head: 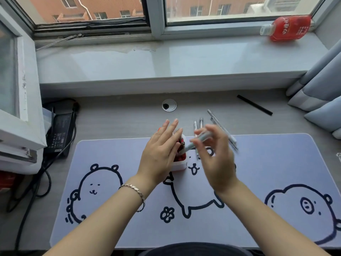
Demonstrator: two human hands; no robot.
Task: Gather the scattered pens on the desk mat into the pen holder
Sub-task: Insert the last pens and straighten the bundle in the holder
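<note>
Right hand (215,157), probably gripping pen (198,142)

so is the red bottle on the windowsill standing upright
No, the red bottle lies on its side on the windowsill, its white cap pointing left.

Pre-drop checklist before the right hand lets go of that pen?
1. Pen gripped by right hand: ok.
2. Pen tip over pen holder opening: ok, tip at the rim.
3. Left hand steadying holder: ok, resting against it.
4. Holder has room: cannot tell, hand hides most of it.
5. Pens left to gather: not ok, clear pens and another lie at the mat's far edge.
</note>
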